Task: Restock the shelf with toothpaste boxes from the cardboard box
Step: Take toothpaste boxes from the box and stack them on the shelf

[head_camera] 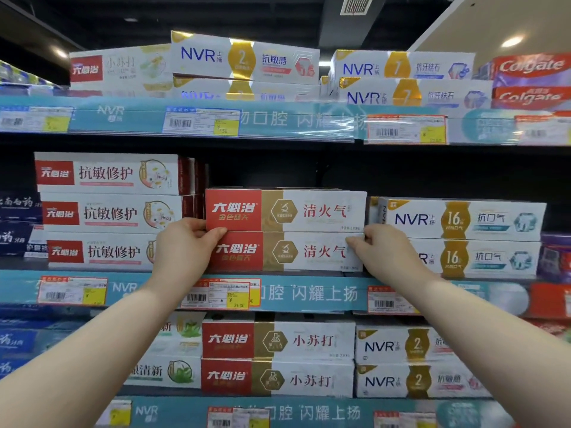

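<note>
Two red, gold and white toothpaste boxes lie stacked on the middle shelf point(278, 291). My left hand point(182, 242) grips the left end of the stack, thumb on the front where the upper box point(309, 210) meets the lower box point(302, 251). At the right end my right hand point(375, 251) holds the stack, thumb on the lower box's front. Which box each hand holds is unclear. The cardboard box is out of view.
A stack of three white and red boxes point(108, 211) stands left of the stack, NVR boxes point(463, 236) right of it. Dark open space lies above the held stack. The shelves above point(216, 118) and below point(278, 412) are full of toothpaste boxes.
</note>
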Tool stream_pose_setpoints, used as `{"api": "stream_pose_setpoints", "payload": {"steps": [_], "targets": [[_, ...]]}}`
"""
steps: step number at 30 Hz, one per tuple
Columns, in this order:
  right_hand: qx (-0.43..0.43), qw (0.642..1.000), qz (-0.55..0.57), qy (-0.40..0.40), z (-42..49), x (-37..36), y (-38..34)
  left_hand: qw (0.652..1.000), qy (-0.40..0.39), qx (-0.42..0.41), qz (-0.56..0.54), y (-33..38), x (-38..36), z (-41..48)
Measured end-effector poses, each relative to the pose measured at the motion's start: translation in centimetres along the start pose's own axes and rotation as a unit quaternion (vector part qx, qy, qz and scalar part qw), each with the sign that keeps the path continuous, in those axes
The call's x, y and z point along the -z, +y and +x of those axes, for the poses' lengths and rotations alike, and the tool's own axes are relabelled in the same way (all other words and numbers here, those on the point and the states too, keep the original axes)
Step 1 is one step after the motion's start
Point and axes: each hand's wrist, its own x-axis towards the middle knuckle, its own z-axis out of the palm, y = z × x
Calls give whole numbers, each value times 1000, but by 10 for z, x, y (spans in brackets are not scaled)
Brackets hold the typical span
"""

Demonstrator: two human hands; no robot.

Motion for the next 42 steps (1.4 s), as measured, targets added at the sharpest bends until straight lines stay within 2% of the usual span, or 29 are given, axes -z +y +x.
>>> {"api": "stream_pose_setpoints", "payload": {"steps": [7,13,17,21,24,28,35,42], "targets": [[7,1000,22,-14,-11,8,-1,999,-21,-37,-11,-2,4,-10],[1,1000,-4,-28,-28,26,-6,998,27,-41,35,0,11,-28],[80,997,-2,-12,-48,36,-5,992,18,-80,91,5,19,-54],[184,980,51,-49,-71,29,-11,987,-38,-46,148,1,31,-94],[241,961,86,-103,-92,7,-16,969,-83,-5,233,-13,47,-127],[260,933,114,-222,-123,-37,-22,934,-155,48,319,-40,81,-175],[291,869,83,-391,-197,-99,-56,906,-198,171,334,-91,162,-267],[296,823,49,-482,-310,-154,-121,879,-269,259,297,-150,279,-372]]}}
